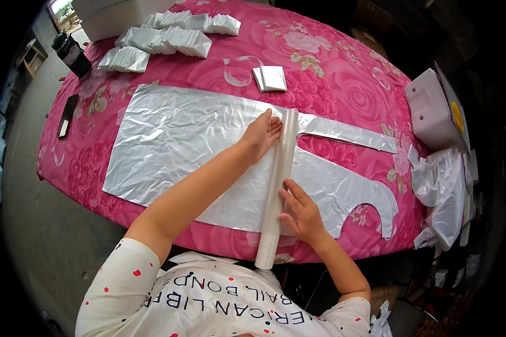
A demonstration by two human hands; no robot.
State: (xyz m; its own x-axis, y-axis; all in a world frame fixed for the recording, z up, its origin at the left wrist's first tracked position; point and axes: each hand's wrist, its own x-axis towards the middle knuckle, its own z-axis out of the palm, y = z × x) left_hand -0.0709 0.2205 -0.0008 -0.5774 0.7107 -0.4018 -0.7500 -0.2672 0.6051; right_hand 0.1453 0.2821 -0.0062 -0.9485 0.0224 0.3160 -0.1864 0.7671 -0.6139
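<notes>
Silvery, crinkled thin plastic sheet (168, 135) with apron-like outline lies spread on the pink rose-patterned tablecloth (343, 84), broad body to the left, narrow strap (348, 133) and curved cut-out to the right. Long, pale, whitish tube (281, 163) lies across the sheet, its near end past the table edge, by the person's shirt (225, 292). Left hand (261, 135) sits near the tube's far end, fingers together and loosely bent, not wrapped round it; exact contact hard to tell. Right hand (301, 213) is lower down, on the other side, fingers spread and tips at the tube, no closed grip. Step in hand looks like working the sheet flat with the tube. To do it well, in my judgement: share pressure evenly between both hands, keep the tube square to the sheet's length, and press lightly, as thin film probably drags and creases. Body left of the tube is visibly wrinkled, so worth slow care there; strap and cut-out look likeliest to fold over. Beyond the sheet: two flat, whitish square packets (273, 78), and rows of similar silvery-white folded squares (166, 40) farther left.
</notes>
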